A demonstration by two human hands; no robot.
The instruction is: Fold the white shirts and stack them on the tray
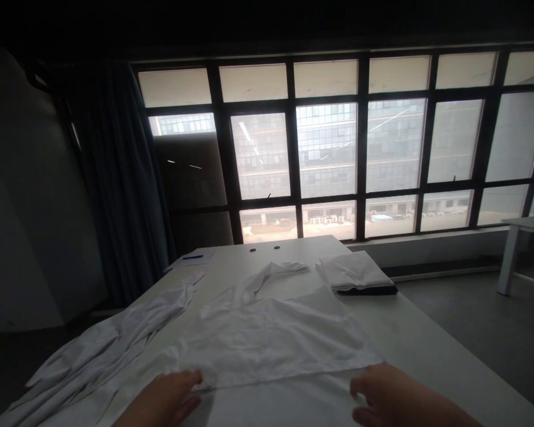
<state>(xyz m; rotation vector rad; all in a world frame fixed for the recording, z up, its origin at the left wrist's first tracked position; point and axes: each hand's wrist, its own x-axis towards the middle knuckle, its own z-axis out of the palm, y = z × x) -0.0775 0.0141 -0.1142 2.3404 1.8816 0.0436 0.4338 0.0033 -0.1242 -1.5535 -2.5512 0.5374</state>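
A white apron [271, 338] lies spread and wrinkled on the white table, its neck strap [271, 271] looping toward the far end. Along its near edge, my left hand [171, 396] is closed at the left corner, with the cloth puckered by the fingertips. At the opposite corner, my right hand [382, 392] has its fingers curled over the same edge. The exact grip of both hands is partly hidden and a little blurred.
Rumpled white cloth [115, 338] runs down the table's left side. A folded white stack [356, 270] with something black beneath it sits at the right edge. Paper with a blue pen [193, 257] lies far left. Another white table [511, 255] stands right, and windows rise beyond.
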